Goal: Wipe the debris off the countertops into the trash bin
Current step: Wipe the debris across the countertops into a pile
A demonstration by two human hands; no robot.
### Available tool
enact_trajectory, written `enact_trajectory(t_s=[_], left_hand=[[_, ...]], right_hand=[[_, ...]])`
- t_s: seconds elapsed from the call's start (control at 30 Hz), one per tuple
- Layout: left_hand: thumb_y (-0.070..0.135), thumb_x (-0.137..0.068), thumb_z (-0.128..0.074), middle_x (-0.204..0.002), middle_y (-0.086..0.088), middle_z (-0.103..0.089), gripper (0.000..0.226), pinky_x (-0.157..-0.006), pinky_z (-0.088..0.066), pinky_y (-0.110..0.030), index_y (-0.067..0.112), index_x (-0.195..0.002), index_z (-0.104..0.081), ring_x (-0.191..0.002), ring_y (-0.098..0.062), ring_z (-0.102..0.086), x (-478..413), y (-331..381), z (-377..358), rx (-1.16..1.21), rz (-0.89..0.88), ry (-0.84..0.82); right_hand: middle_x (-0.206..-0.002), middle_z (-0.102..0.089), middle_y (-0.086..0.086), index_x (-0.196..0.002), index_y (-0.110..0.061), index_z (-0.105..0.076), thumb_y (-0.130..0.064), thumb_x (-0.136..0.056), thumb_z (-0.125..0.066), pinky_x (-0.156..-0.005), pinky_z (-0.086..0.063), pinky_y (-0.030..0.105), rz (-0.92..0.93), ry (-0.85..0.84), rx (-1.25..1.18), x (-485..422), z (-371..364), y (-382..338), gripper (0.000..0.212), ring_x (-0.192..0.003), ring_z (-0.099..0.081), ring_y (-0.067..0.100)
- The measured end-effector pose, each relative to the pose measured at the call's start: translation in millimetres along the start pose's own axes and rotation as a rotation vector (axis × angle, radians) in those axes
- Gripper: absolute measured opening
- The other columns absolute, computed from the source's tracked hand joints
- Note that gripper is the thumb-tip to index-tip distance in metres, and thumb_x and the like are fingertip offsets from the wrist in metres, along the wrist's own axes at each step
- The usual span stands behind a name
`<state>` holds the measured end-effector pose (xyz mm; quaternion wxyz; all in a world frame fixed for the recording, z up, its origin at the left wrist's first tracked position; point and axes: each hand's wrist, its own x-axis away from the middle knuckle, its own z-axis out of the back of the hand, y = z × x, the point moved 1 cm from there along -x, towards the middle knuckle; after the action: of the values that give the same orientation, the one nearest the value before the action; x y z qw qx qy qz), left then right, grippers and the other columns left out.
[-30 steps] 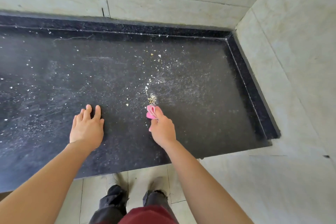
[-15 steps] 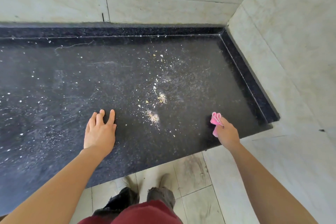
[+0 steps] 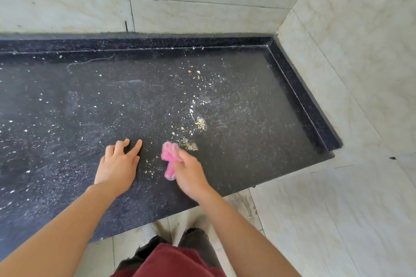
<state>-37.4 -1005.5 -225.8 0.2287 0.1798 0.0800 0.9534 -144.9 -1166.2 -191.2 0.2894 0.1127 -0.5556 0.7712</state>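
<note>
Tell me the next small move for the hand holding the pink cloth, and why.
Probably draw the pink cloth, gripped by the right hand, across the crumb pile just beyond it, toward the front edge of the countertop; that pile lies loose beside the cloth.

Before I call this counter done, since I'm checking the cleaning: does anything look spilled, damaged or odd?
Crumbs and pale dust are strewn across the black countertop, thickest in yellowish heaps just beyond the pink cloth gripped by the right hand. A thin pale line, crack or thread, runs near the back edge.
</note>
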Motion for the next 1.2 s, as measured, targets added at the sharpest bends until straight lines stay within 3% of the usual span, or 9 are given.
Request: enact_trajectory(t_s=[0.13,0.3,0.43,0.57,0.67,0.77,0.87,1.03,1.2], left_hand=[[0.031,-0.1,-0.036,-0.146,-0.008,-0.03,0.048,-0.102,-0.038,-0.045,0.03,-0.148,-0.03,-0.127,-0.031,-0.027,2.4,4.7,-3.9,0.035,0.026,0.016],[0.032,-0.102,-0.03,-0.15,-0.004,-0.023,0.048,-0.103,-0.038,-0.039,0.033,-0.149,-0.025,-0.132,-0.027,-0.02,1.5,7.8,-5.0,0.05,0.057,0.003],[0.03,-0.102,-0.029,-0.152,-0.003,-0.021,0.048,-0.101,-0.042,-0.037,0.034,-0.149,-0.024,-0.135,-0.027,-0.017,3.1,8.6,-8.0,0.089,0.092,0.006],[0.029,-0.101,-0.033,-0.153,-0.004,-0.024,0.047,-0.102,-0.042,-0.04,0.034,-0.148,-0.027,-0.136,-0.028,-0.019,5.0,9.2,-10.7,0.115,0.096,0.023],[0.027,-0.1,-0.04,-0.152,-0.004,-0.032,0.046,-0.106,-0.039,-0.043,0.03,-0.145,-0.037,-0.138,-0.029,-0.023,9.0,11.2,-10.4,0.221,0.114,0.076],[0.03,-0.099,-0.042,-0.153,0.001,-0.033,0.046,-0.112,-0.032,-0.041,0.024,-0.144,-0.039,-0.142,-0.022,-0.02,11.8,10.1,-10.2,0.316,0.13,0.111],[0.031,-0.099,-0.042,-0.154,0.005,-0.03,0.048,-0.115,-0.026,-0.037,0.02,-0.145,-0.036,-0.144,-0.018,-0.018,13.4,8.0,-10.8,0.336,0.135,0.119],[0.035,-0.098,-0.042,-0.154,0.012,-0.028,0.049,-0.111,-0.034,-0.035,0.025,-0.146,-0.035,-0.144,-0.012,-0.017,12.5,8.3,-10.1,0.341,0.178,0.115],[0.033,-0.097,-0.047,-0.145,0.014,-0.043,0.04,-0.094,-0.047,-0.032,0.024,-0.136,-0.052,-0.138,-0.008,-0.03,6.8,10.5,-2.0,0.297,0.218,0.161]], right_hand=[[-0.095,-0.066,-0.01,-0.132,-0.028,-0.056,-0.004,-0.089,-0.039,-0.06,-0.041,0.011,-0.062,0.276,0.012,-27.3,91.2,12.6,0.052,-0.064,-0.056,-0.002],[-0.129,-0.06,-0.01,-0.143,-0.026,-0.044,-0.001,-0.089,-0.038,-0.076,-0.042,0.015,-0.287,0.449,0.101,-64.0,170.7,34.3,0.06,-0.111,-0.058,0.012],[-0.122,-0.065,-0.01,-0.134,-0.035,-0.045,-0.009,-0.091,-0.034,-0.08,-0.051,0.034,-0.179,0.325,0.28,-79.7,114.9,17.2,0.051,-0.093,-0.065,0.025],[-0.099,-0.068,0.011,-0.132,-0.029,-0.039,-0.011,-0.093,-0.035,-0.066,-0.039,0.035,-0.041,0.165,0.473,-69.8,34.5,-8.8,0.043,-0.083,-0.06,0.035],[-0.093,-0.068,0.003,-0.135,-0.034,-0.044,-0.008,-0.094,-0.034,-0.063,-0.049,0.033,0.041,-0.122,0.27,-58.1,-2.8,-23.6,0.049,-0.073,-0.063,0.021],[-0.087,-0.067,-0.011,-0.136,-0.036,-0.05,-0.019,-0.1,-0.035,-0.067,-0.052,0.026,0.102,-0.193,0.154,-54.1,7.3,-28.7,0.043,-0.071,-0.064,0.015],[-0.108,-0.069,-0.02,-0.135,-0.039,-0.051,-0.021,-0.094,-0.041,-0.087,-0.051,0.023,0.1,-0.02,0.143,-70.4,60.2,-20.1,0.046,-0.097,-0.066,0.007],[-0.106,-0.067,-0.023,-0.137,-0.036,-0.048,-0.009,-0.091,-0.04,-0.078,-0.048,0.023,-0.201,0.384,0.221,-121.4,157.5,-3.4,0.054,-0.09,-0.066,0.012],[-0.115,-0.064,-0.012,-0.129,-0.027,-0.046,-0.008,-0.091,-0.036,-0.084,-0.046,0.032,-0.151,0.405,0.298,-134.4,98.3,-20.0,0.044,-0.09,-0.061,0.022]])
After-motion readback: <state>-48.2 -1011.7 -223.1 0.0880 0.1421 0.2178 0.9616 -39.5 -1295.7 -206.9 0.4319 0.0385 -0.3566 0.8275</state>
